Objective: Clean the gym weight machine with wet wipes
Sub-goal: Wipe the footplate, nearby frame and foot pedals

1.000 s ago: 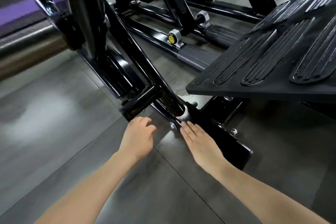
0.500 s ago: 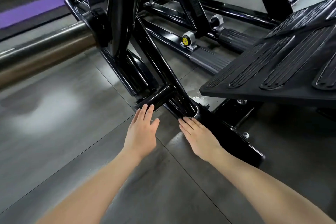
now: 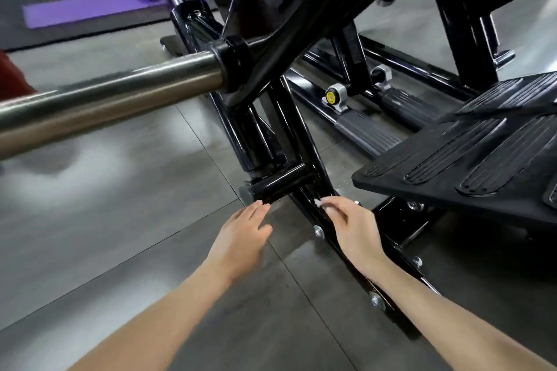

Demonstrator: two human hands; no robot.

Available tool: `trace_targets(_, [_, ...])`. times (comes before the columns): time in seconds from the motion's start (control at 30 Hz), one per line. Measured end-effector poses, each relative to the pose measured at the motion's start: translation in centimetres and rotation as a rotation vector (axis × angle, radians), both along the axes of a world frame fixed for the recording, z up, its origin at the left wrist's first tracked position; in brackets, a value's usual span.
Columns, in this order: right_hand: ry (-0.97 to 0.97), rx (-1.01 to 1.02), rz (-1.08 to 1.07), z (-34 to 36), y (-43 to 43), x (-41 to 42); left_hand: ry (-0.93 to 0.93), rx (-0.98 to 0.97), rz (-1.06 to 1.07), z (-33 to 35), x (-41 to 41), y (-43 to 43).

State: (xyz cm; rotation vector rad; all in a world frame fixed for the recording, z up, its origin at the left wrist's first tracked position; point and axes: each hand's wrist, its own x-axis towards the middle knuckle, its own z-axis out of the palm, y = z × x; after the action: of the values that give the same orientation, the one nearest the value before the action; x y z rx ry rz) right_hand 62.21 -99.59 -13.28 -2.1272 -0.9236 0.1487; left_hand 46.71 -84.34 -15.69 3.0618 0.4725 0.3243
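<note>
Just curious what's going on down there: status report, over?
Left hand open beside black stub tube. Right hand grips wet wipe on lower frame bar. Footplate overhangs close by.

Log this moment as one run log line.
right hand: wet wipe at fingertips on lower frame rail | left hand: open beside cross tube

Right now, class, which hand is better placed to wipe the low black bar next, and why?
Right, likely. The right hand has the wipe at its fingers, on the low black bar; the left hand holds nothing, near the short tube.
</note>
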Motion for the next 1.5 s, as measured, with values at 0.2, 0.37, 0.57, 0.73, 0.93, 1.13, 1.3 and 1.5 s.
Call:
trace_targets(0.2, [-0.17, -0.122, 0.076, 1.5, 11.0, 1.4, -0.164, -0.063, 0.077, 0.3, -1.8, 1.5])
trace_targets(0.37, [-0.313, -0.213, 0.08, -1.6, 11.9, -3.0, -0.256, -0.082, 0.162, -0.1, -2.7, 3.7])
trace_targets(0.57, [-0.52, -0.183, 0.453, -2.6, 10.4, -2.0, -0.292, -0.175, 0.262, -1.0, -2.9, 5.1])
trace_targets(0.73, [-0.357, -0.169, 0.081, -3.1, 11.2, -2.3, -0.325, -0.19, 0.255, -0.9, -3.1, 5.4])
trace_targets(0.93, [-0.377, -0.141, 0.355, -4.5, 10.4, -5.4, -0.337, -0.226, 0.292, -0.5, -2.9, 5.1])
trace_targets(1.13, [-0.264, -0.287, 0.106, -2.4, 10.6, 0.8, -0.355, -0.243, 0.271, 0.3, -2.7, 5.0])
trace_targets(1.3, [-0.016, -0.041, 0.05, -3.3, 10.5, -4.6, -0.356, -0.275, 0.279, 0.4, -2.2, 4.8])
trace_targets(1.5, [-0.115, 0.021, 0.152, -4.6, 10.9, -8.4, -0.368, -0.296, 0.306, 0.6, -1.7, 4.7])
